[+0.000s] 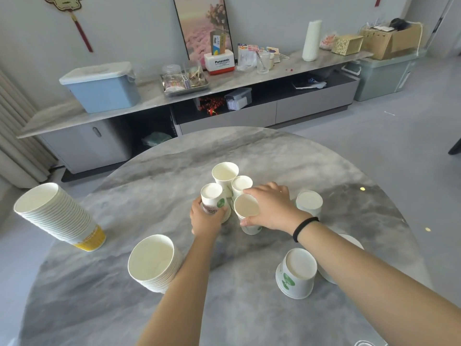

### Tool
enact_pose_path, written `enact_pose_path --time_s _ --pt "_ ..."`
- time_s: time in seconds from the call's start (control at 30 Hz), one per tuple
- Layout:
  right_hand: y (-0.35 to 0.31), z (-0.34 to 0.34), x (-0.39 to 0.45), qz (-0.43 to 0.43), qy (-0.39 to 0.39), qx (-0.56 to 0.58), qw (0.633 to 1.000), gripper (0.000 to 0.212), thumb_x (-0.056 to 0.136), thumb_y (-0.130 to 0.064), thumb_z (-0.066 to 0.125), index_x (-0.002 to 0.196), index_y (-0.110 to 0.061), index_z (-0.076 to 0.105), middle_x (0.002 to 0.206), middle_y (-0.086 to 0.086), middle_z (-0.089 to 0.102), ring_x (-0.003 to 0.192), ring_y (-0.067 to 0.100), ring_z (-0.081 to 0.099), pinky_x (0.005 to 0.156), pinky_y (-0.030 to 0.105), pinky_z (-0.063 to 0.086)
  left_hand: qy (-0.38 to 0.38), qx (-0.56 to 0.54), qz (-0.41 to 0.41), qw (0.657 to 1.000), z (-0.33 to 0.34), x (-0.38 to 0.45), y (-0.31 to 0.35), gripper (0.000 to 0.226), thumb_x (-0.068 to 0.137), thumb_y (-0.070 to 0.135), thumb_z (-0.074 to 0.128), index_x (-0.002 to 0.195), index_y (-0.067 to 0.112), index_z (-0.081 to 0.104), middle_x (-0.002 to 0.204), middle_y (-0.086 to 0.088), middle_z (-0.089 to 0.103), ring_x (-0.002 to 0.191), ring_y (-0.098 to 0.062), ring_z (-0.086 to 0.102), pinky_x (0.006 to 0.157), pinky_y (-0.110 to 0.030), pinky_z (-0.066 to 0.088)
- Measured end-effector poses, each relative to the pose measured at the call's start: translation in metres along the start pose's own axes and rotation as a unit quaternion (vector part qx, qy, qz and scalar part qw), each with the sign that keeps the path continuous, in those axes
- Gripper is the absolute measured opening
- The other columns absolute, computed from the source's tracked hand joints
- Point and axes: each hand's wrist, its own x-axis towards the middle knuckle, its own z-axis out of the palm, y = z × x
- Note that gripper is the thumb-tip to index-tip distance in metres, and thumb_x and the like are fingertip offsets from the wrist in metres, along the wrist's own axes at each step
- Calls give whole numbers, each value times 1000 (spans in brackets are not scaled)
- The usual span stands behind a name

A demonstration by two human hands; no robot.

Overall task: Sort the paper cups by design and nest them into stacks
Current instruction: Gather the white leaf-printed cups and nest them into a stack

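Several white paper cups cluster at the middle of the round marble table (249, 151). My left hand (205, 219) grips an upside-down cup with a brown print (211, 197). My right hand (272, 206) holds an upright cup with green print (247, 208) by its rim and side. Behind them stand an upright cup (225, 174) and an upside-down cup (241, 184). A tall nested stack with a yellow bottom cup (59, 217) leans at the left. A shorter nested stack (153, 262) lies near my left forearm.
An upside-down green-leaf cup (296, 275) stands at the right front, another upside-down cup (309, 203) farther back right. One more cup (349, 242) is partly hidden behind my right forearm. A long sideboard (149, 96) with boxes lines the wall beyond the table.
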Motion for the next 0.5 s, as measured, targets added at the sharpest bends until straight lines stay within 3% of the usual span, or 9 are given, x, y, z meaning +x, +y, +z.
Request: enact_pose_path --time_s 0.07,0.17,0.27,0.37,0.43,0.5 --pt "0 2 -3 -5 2 -8 1000 77 68 -60 67 134 -27 42 137 -6 47 128 23 33 101 37 23 11 -72 9 997 -4 -9 7 66 65 27 76 121 18 41 121 -3 53 111 -23 56 89 -35 47" --pt "-1 1 -8 -9 -6 15 1000 80 68 -60 68 135 -28 39 137 -4 47 130 24 32 103 39 23 37 -141 26 989 -13 -28 23 50 73 27 74 110 26 41 107 0 58 95 -16 60 68 -21 44" --pt "3 -5 -12 10 27 96 995 69 78 -51 64 137 -25 40 136 -1 49 131 27 35 104 39 29 31 -101 73 992 -22 -48 41 59 64 45 74 115 29 49 113 -2 57 100 -13 57 79 -26 47" --pt "13 -14 -17 33 115 284 951 42 94 -31 47 135 -22 46 137 1 53 129 22 44 103 34 36 6 13 126 992 -34 -58 62 62 68 36 77 124 32 50 116 0 43 92 -5 48 80 -22 43" --pt "15 -20 -23 40 116 406 906 36 98 -27 39 132 -26 49 137 -3 53 128 14 46 102 25 35 -29 97 165 981 -38 -62 73 68 67 32 78 128 32 49 117 0 37 101 -12 46 91 -30 46" --pt "14 -24 -28 30 91 452 887 34 99 -30 37 130 -28 52 136 -6 54 128 10 46 102 22 33 -73 172 184 965 -38 -64 79 77 65 31 80 134 31 44 115 0 34 116 -22 43 97 -35 45"
